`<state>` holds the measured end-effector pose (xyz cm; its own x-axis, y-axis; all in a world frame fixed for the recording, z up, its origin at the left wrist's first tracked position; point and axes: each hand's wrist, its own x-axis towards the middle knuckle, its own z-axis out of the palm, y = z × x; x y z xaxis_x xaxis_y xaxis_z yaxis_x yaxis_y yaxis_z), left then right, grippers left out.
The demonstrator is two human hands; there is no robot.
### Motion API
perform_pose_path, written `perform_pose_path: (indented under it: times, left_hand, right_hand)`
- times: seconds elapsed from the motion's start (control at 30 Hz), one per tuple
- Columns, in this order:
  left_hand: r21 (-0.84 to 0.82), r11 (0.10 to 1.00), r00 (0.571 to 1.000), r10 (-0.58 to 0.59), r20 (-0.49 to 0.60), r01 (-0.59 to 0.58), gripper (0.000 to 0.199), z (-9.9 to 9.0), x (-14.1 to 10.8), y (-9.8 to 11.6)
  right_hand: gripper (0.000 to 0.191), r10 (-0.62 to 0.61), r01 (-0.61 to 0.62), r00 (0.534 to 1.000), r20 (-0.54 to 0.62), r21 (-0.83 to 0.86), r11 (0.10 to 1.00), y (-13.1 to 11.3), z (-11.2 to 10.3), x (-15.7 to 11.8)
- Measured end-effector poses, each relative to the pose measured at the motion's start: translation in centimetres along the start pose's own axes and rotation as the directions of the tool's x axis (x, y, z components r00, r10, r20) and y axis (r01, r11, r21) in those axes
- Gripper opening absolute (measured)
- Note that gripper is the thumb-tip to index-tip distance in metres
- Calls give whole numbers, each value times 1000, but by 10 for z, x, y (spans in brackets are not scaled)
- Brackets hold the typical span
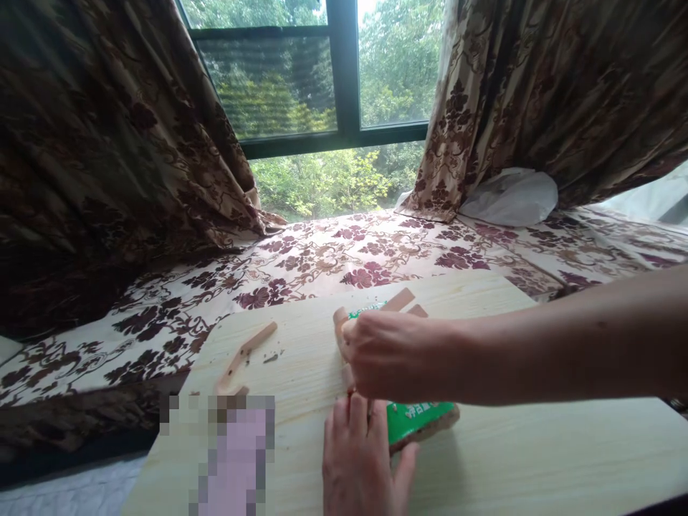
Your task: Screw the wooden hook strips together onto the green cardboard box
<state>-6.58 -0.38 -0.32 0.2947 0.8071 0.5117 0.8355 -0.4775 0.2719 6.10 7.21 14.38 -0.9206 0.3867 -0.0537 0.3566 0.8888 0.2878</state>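
My right hand [384,351] reaches in from the right and is closed, with its fingers bent against a light wooden piece [340,320]. Whatever else it may hold is hidden behind the knuckles. Just below it lies my left hand [357,451], fingers stretched forward and thumb apart. Its fingertips touch the lower end of the wood, close to my right fist. Beneath both hands is a flat green package [422,421] with white lettering and a brownish edge. Flat wooden strips [400,299] stick out beyond my right hand on top of it.
Left of the hands, a bent wooden piece with dark holes [244,352] lies on the pale wooden board [301,344], beside small dark bits [272,357]. A blurred pinkish object [236,459] is in front. Behind are a floral cloth [344,251], curtains and a white plastic bag [513,197].
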Motion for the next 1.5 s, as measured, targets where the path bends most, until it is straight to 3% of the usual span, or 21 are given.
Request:
perform_pose_path:
  times: [0.07, 0.1, 0.13, 0.17, 0.33, 0.43, 0.53, 0.6, 0.67, 0.73, 0.8, 0.9, 0.97, 1.13, 1.23, 1.3, 1.4, 1.47, 1.5]
  left_hand:
    - [-9, 1000, 1000, 3, -1, -3, 44, 0, 0, 0]
    - [-19, 1000, 1000, 5, -1, -5, 47, 0, 1, 0]
    - [-29, 1000, 1000, 6, 0, -6, 48, 0, 2, 1]
    - [-38, 999, 1000, 6, 0, -6, 49, 0, 2, 0]
    - [-12, 998, 998, 57, -25, -58, 50, 1, 1, -4]
    - [67, 989, 988, 136, -74, -131, 51, 3, -5, -8]
    - [81, 985, 973, 163, -166, -151, 41, 9, -9, -5]
    - [44, 985, 958, 173, -228, -168, 35, 14, -9, 3]
    - [9, 979, 941, 199, -272, -204, 34, 22, -6, 11]
    - [-10, 970, 924, 230, -305, -244, 35, 29, -2, 16]
    - [-19, 964, 915, 246, -321, -266, 36, 35, 0, 18]
    - [-31, 961, 915, 249, -319, -273, 36, 36, -2, 14]
    - [-39, 961, 917, 249, -310, -274, 36, 34, -3, 12]
    - [-45, 963, 923, 239, -303, -264, 40, 36, 2, 13]
    - [-27, 962, 913, 249, -322, -272, 38, 37, 1, 16]
    - [-5, 962, 899, 254, -356, -273, 36, 27, -4, 14]
    - [17, 977, 919, 205, -335, -212, 31, -12, -10, 1]
    - [31, 996, 997, 80, -19, -80, 27, -47, -4, -19]
    - [41, 996, 993, -80, 82, 77, 24, -64, 4, -33]
  right_hand:
    - [19, 41, -45, 998, 45, 83, 996, 5, 0, 1]
    - [18, 103, -120, 987, 122, 142, 983, 10, -3, 3]
    - [16, 185, -246, 944, 272, 211, 946, 16, -7, 5]
    - [12, 225, -310, 914, 337, 224, 924, 22, -11, 7]
    - [19, 321, -493, 809, 493, 271, 826, 42, -21, 4]
    - [24, 355, -538, 808, 471, 342, 771, 40, -14, -22]
    - [24, 457, -562, 826, 331, 417, 714, 31, 6, -63]
    - [20, 650, -598, 743, 158, 592, 540, 23, 27, -88]
    - [22, 782, -644, 610, 128, 655, 395, 13, 52, -104]
    - [30, 824, -574, 546, 150, 783, 238, 4, 74, -110]
    - [34, 816, -388, 553, 169, 919, 73, -5, 91, -108]
    - [32, 793, -189, 593, 141, 981, -33, -14, 104, -100]
    - [30, 802, -148, 586, 118, 988, -37, -15, 106, -95]
    - [27, 847, -212, 523, 96, 977, 21, -11, 108, -89]
    - [29, 839, -207, 539, 69, 977, 53, -12, 108, -91]
    - [32, 827, -204, 559, 64, 977, 63, -17, 109, -95]
    - [38, 869, -233, 491, 63, 970, 62, -27, 113, -105]
    - [39, 894, -280, 442, 69, 958, 65, -34, 117, -113]
    - [39, 904, -303, 421, 70, 951, 68, -38, 119, -117]
